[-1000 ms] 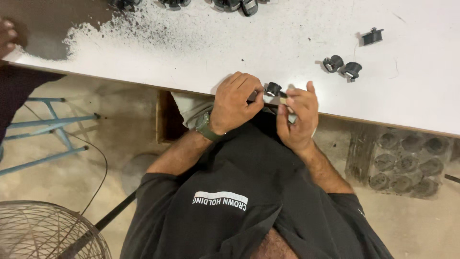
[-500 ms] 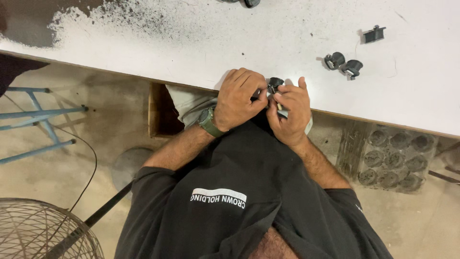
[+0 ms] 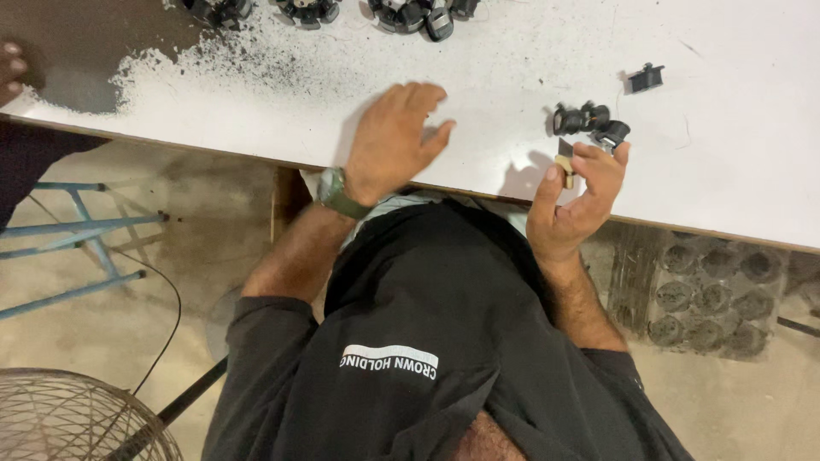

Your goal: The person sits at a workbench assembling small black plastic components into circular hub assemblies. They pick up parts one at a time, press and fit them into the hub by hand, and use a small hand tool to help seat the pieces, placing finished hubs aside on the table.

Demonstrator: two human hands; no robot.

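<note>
My left hand (image 3: pixel 389 141), with a green watch on its wrist, hovers flat over the white table (image 3: pixel 478 68), fingers apart and holding nothing. My right hand (image 3: pixel 572 201) is at the table's near edge and pinches a small piece with a tan end and a dark end (image 3: pixel 565 164) between thumb and fingers. Its fingertips are right beside a cluster of small black parts (image 3: pixel 591 122) lying on the table. I cannot tell whether the fingertips touch that cluster.
Several black parts (image 3: pixel 312 10) lie along the table's far edge, and one small black clip (image 3: pixel 646 78) sits alone. Dark powder (image 3: pixel 94 60) covers the far left corner, where another person's hand (image 3: pixel 10 68) rests. Below are a blue metal frame (image 3: pixel 77 248), a fan grille (image 3: pixel 73 418) and a grey moulded tray (image 3: pixel 709 299).
My hands were together at the table edge around a small black part. They have separated: the left has gone up over the table and opened, the right has shifted right towards the black parts.
</note>
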